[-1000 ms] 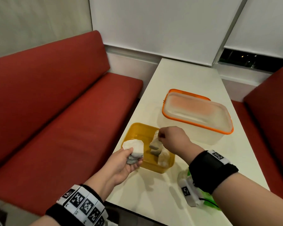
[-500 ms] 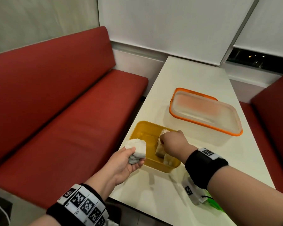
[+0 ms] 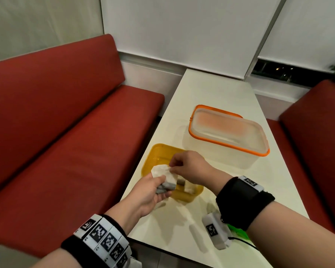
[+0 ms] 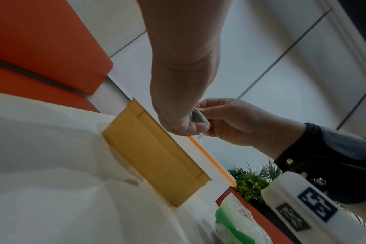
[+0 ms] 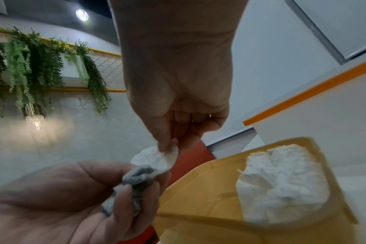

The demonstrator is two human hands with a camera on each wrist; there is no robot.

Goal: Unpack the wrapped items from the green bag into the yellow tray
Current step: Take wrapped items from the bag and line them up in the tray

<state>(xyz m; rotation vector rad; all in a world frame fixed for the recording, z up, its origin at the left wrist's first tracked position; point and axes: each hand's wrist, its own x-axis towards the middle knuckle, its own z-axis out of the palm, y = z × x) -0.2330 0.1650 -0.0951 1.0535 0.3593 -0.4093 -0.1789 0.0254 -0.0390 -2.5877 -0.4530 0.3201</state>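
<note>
My left hand [image 3: 155, 187] grips a small item wrapped in white and grey paper [image 3: 165, 177] just above the near left corner of the yellow tray [image 3: 159, 151]. My right hand [image 3: 179, 166] pinches the top edge of that same wrapped item [image 5: 157, 158] between thumb and forefinger. Another white wrapped item [image 5: 282, 181] lies inside the yellow tray [image 5: 198, 189]. The green bag [image 4: 234, 224] lies on the table near my right wrist; in the head view only a green sliver [image 3: 238, 232] of it shows behind the wrist.
A frosted plastic box with an orange-rimmed lid [image 3: 228, 132] stands on the white table [image 3: 211, 97] beyond the tray. Red benches [image 3: 56, 132] flank the table on both sides. The table's near edge lies just under my wrists.
My right hand left the item it set in the tray and came over to pinch the wrapped item in my left hand. My left hand moved slightly toward the tray.
</note>
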